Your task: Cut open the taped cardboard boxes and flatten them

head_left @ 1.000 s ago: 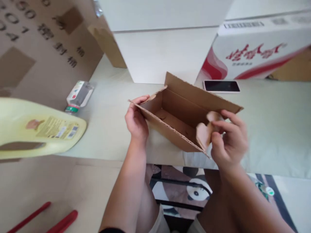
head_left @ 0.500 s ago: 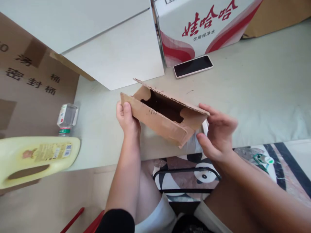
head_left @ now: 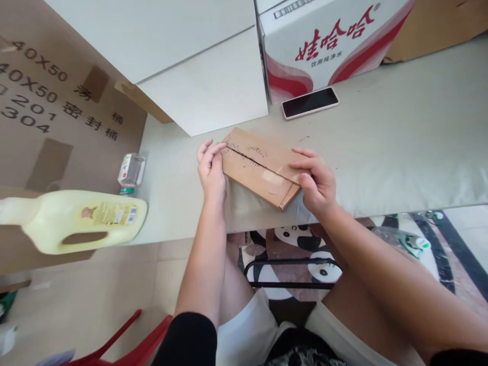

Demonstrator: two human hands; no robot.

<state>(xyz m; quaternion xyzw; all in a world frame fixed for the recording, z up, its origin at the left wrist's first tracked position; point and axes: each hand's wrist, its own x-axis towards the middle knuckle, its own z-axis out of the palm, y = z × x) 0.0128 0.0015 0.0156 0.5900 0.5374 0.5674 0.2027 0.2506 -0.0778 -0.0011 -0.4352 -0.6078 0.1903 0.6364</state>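
Note:
A small brown cardboard box [head_left: 263, 168] is at the middle of the view, its top flaps folded down and meeting along a dark seam with rough, torn-looking edges. My left hand [head_left: 212, 165] grips its left end, thumb on the near side and fingers over the far corner. At the right end my right hand [head_left: 316, 180] clasps the box, with fingers lying on the top flap and the thumb near the front edge. The inside of the box is hidden. Whether its underside touches the surface below, I cannot tell.
A phone [head_left: 310, 103] lies before a red-and-white carton [head_left: 324, 56]. White boxes [head_left: 213, 86] stand at the back. On the left are a clear bottle [head_left: 131, 172], a pale yellow jug [head_left: 91, 221] and a large brown carton [head_left: 46, 117]. The pale covered surface [head_left: 381, 147] ends near my knees.
The box's raised flaps have come down over its opening. My right hand has closed onto the right end, and my left hand still holds the left end. The view has shifted somewhat.

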